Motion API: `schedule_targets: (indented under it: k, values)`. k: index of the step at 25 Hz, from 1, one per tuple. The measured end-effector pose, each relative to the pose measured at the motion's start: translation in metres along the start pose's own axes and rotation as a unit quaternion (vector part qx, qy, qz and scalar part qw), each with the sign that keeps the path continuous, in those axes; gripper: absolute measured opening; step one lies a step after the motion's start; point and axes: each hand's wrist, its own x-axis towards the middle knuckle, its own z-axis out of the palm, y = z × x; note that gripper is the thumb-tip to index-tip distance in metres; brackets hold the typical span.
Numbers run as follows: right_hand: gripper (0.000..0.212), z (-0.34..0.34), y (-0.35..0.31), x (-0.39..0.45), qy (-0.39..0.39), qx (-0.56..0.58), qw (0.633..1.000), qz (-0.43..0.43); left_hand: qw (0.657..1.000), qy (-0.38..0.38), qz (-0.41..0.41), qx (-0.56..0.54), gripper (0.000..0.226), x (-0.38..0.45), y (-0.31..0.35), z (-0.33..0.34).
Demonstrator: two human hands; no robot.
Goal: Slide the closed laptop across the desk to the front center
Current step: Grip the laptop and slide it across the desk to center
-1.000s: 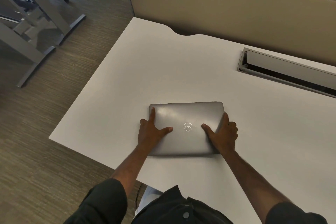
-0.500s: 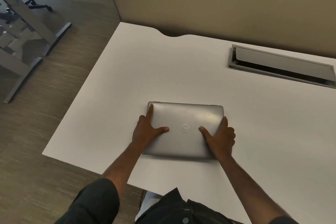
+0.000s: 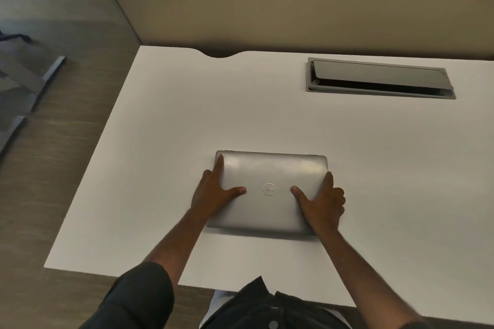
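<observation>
Closed silver-grey metal laptop (image 3: 270,192) lay flat on white laminate tabletop (image 3: 165,125), lid logo up, at about 6 o'clock of the surface, just short of the near edge and roughly in line with the wearer's body. Left hand (image 3: 213,192) clamped along the 9 o'clock side of the lid, forefinger stretched toward the far corner, thumb pressed flat on top. Right hand (image 3: 322,203) gripped the 3 o'clock side likewise, thumb on the lid, fingers curled over the edge. Both hands grasping the laptop, neither released. Against the view a second earlier: grip unchanged, laptop squared up to the front edge, more tabletop showing past its 3 o'clock side. Judged: slide near done, only a short nudge and letting go remaining. Grey rectangular cable hatch (image 3: 379,79) sat at 1 o'clock, well apart from the laptop. Tan partition panel (image 3: 267,8) stood beyond at 12 o'clock.
</observation>
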Motion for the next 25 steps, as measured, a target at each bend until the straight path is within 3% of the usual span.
schedule_targets:
  k: [25]
  values:
    - [0.106, -0.002, 0.013, 0.007, 0.004, -0.023, 1.0, 0.0, 0.993, -0.014, 0.026, 0.117, 0.118, 0.005, 0.003, 0.016]
